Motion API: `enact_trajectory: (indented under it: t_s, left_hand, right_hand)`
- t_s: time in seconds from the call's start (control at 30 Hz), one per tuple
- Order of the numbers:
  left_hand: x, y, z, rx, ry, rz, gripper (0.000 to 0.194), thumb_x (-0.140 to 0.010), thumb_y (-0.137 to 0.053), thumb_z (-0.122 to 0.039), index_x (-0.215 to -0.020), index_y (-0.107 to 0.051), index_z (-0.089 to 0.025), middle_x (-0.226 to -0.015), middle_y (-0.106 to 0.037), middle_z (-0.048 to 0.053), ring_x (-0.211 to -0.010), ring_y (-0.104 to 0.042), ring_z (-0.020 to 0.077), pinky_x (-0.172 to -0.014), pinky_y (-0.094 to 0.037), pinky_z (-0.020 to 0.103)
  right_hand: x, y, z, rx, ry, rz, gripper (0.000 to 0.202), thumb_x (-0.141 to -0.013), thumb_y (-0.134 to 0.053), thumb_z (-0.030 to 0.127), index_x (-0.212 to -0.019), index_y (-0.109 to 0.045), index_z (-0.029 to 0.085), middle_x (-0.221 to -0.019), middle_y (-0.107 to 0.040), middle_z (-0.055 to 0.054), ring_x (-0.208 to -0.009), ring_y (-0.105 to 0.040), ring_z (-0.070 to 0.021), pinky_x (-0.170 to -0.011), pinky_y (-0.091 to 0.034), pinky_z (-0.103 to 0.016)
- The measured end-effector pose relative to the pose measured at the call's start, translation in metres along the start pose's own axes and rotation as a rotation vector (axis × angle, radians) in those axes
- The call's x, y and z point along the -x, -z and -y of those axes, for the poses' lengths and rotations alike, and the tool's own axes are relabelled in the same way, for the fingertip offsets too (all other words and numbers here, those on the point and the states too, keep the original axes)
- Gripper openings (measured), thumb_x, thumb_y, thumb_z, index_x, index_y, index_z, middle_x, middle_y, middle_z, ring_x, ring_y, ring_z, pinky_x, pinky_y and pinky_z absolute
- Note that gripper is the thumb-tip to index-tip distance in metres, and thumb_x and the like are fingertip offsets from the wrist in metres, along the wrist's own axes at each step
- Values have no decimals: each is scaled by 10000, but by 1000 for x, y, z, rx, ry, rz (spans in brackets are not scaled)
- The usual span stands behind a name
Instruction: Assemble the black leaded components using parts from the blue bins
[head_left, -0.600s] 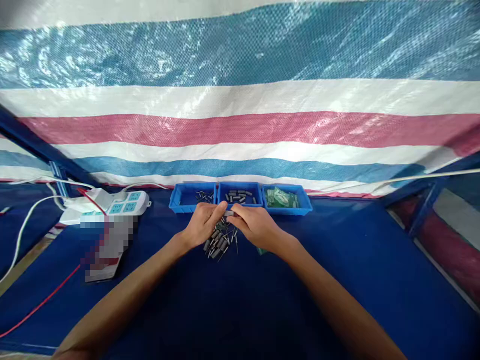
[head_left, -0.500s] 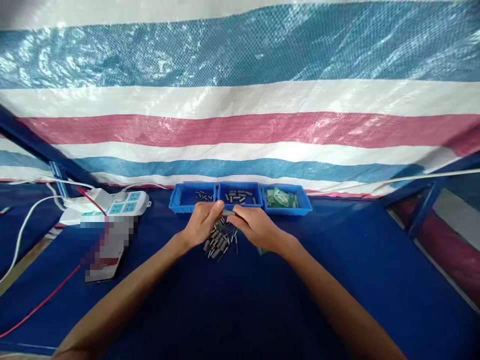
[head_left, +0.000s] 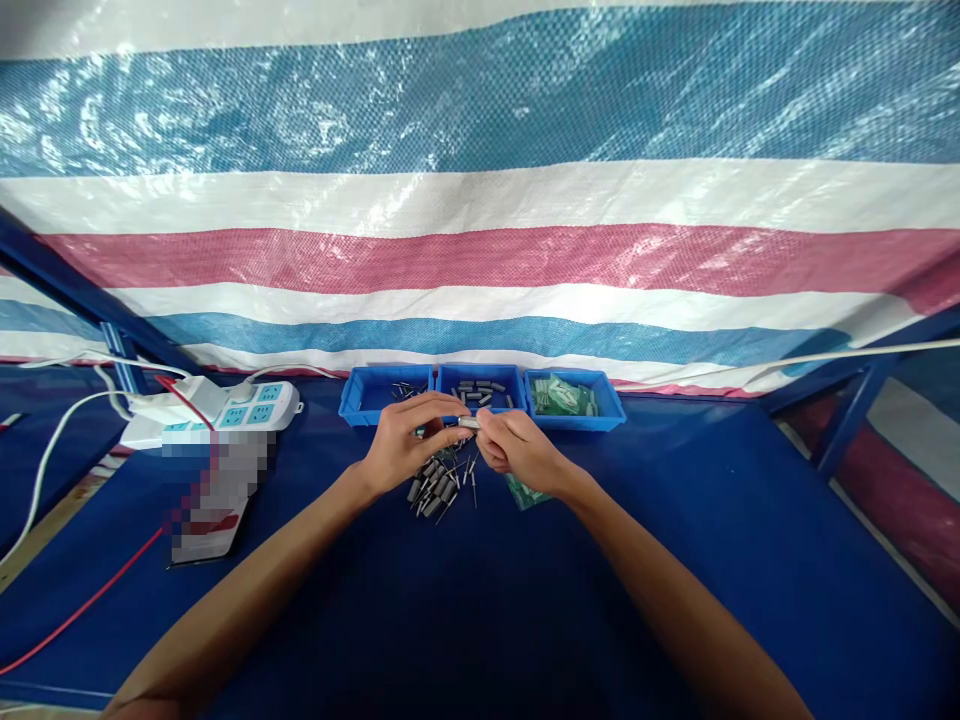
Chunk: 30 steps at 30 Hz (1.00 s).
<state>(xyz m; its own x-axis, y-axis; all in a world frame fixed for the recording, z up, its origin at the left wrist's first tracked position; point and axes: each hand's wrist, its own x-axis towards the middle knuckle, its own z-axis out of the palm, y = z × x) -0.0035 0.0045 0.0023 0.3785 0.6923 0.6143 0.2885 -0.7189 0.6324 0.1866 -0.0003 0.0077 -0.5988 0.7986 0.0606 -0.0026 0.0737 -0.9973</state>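
The left hand (head_left: 412, 440) pinches the left end of a small pale part (head_left: 469, 422) between thumb and fingertips; the right hand (head_left: 521, 445), its fingers curled in, grips the right end. The part is held above the desk (head_left: 675, 620), just on the near side of the bins. With so little of it between the fingertips, a weak pinch on the left could let it slip, probably onto the pile (head_left: 433, 488) of grey parts just below, where it would be hard to pick out. A sudden pull by the right hand could fling it into the middle bin, and a dip of the right wrist might brush the green piece on the desk.

Around them, from the left: a red cord (head_left: 90, 605) runs up across a phone (head_left: 210, 525), partly blurred out, to a white power strip (head_left: 259, 408); a sweep of the left arm could snag it. Then come the left bin (head_left: 366, 395) with thin dark pieces, the middle bin (head_left: 480, 372) with grey cylinders, and the right bin (head_left: 577, 423) with green packets. The hands partly block the way to the middle one. The green piece (head_left: 527, 494) lies by the right wrist, partly covered.
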Motion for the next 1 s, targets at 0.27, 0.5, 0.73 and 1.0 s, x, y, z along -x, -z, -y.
enact_trajectory:
  t_s: [0.27,0.5,0.73,1.0]
  left_hand:
    - [-1,-2,-6,-14,29,-81,158,-817,-642,-214,-957,-659,-143,-957,-670,86,-545,-537,60,-516,-483,202]
    - [1,-3,-4,-117,21,-79,164,-843,-608,-222,-994,-624,-157,-959,-673,69,-519,-523,50,-519,-472,197]
    - [0,-4,1,-100,-81,-22,173,-894,-527,-145,-1053,-593,-162,-1005,-648,87,-935,-609,166,-748,-524,279]
    - [3,-5,0,31,62,-19,159,-910,-505,-179,-1038,-600,-178,-1023,-643,77,-967,-619,176,-762,-533,281]
  right_hand:
    - [-3,5,7,466,76,-128,462,-970,-349,367,-572,-459,160,-499,-422,37,-482,-395,-77,-529,-289,-232]
    - [-3,9,9,608,107,-206,381,-939,-418,316,-603,-497,154,-496,-391,49,-464,-361,-72,-515,-252,-237]
    - [-2,14,12,572,99,-291,372,-935,-428,323,-610,-502,159,-466,-326,61,-452,-329,-73,-507,-243,-238]
    - [-1,14,13,570,90,-255,366,-927,-435,339,-625,-540,159,-452,-311,58,-452,-326,-85,-491,-227,-242]
